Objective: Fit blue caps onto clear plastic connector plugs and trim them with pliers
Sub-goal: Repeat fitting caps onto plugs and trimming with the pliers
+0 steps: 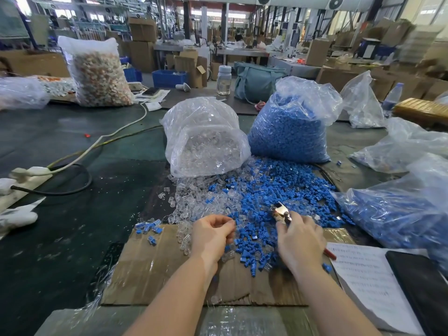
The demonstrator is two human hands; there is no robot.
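A loose heap of blue caps (271,190) mixed with clear plugs (194,197) spreads over a cardboard sheet (150,263). My left hand (211,235) hovers over the heap's near edge, fingers curled, pinching a small clear plug at the fingertips. My right hand (299,241) grips a pair of pliers (281,212), whose shiny jaws point up and left over the blue caps. Several capped plugs (149,229) lie in a small group at the cardboard's left corner.
A bag of clear plugs (206,139) and a bag of blue caps (291,124) stand behind the heap. More bags lie at right (397,212). A printed sheet (363,282) and dark book sit at right. Cables and a power strip (26,175) run along the left.
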